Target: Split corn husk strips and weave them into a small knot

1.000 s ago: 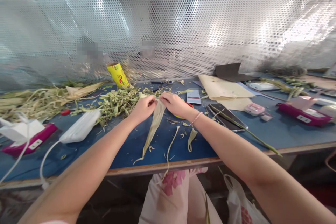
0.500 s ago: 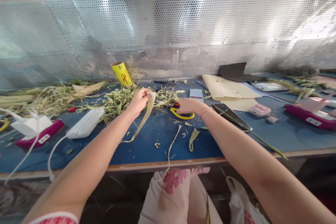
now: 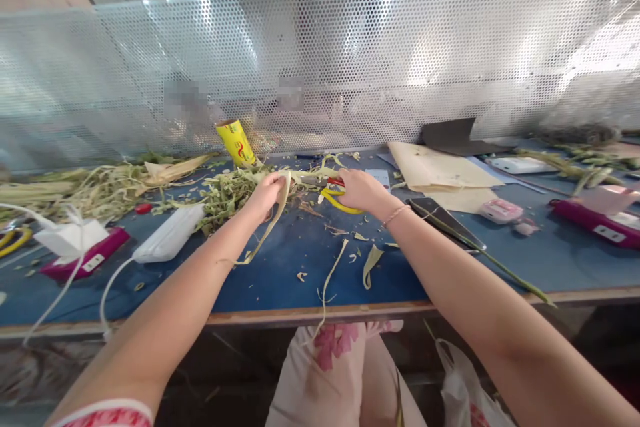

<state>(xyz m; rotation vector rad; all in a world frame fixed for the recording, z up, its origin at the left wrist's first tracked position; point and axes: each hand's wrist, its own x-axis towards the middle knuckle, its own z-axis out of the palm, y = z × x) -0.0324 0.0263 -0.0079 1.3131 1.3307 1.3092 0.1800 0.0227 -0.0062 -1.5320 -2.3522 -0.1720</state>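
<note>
Between the closed fingers of my left hand is a long, pale dried leaf strip; its tail hangs toward the table. My right hand grips scissors with yellow and red handles. Their blades point left and lie close to the strip, just right of my left fingertips; whether they touch it I cannot tell. A heap of green-yellow plant trimmings lies behind and beside my left hand. Loose on the blue table are a thin dry strand and a curled leaf piece.
At the left are dried leaves, a white power bank and a magenta power strip. A yellow tube stands tilted behind the heap. To the right lie a dark phone, brown paper and another magenta power strip.
The scissors' blades have come into view, pointing toward the strip by my left hand. My right hand has risen slightly with the scissors. The whole view has shifted a little.
</note>
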